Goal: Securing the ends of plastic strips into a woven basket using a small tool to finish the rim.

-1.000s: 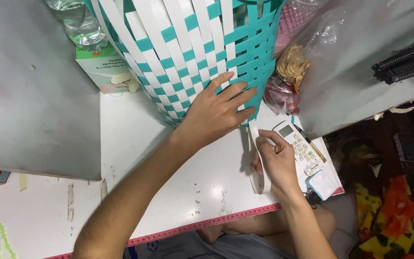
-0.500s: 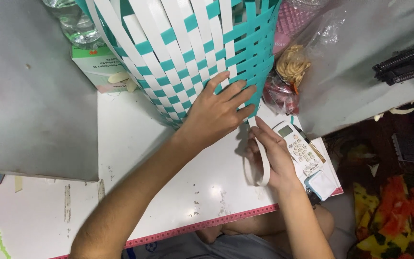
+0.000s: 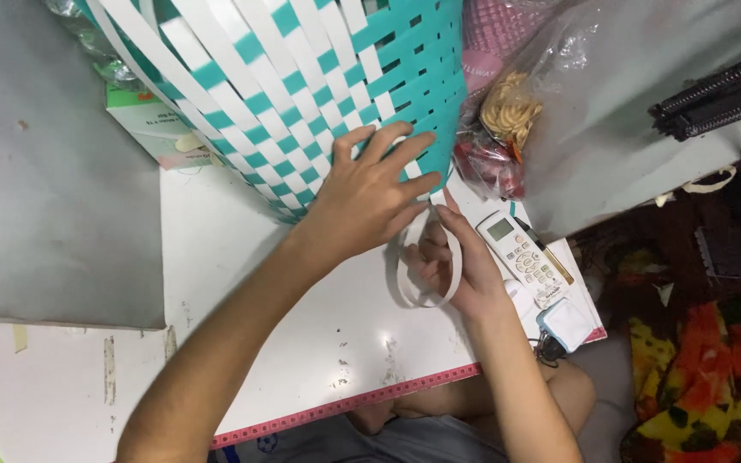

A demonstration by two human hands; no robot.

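1. The woven basket [image 3: 302, 94] of teal and white strips lies tipped on my counter [image 3: 216, 283], its long axis running from the upper left down toward me, its bottom corner nearest my chest.
2. My left hand [image 3: 369, 193] presses flat on the weave, fingers spread, gripping nothing.
3. My right hand [image 3: 456, 261] pinches a loose white strip [image 3: 426, 266] that curls in a loop just under the basket.
4. A white remote [image 3: 525, 257] lies just right of that hand.
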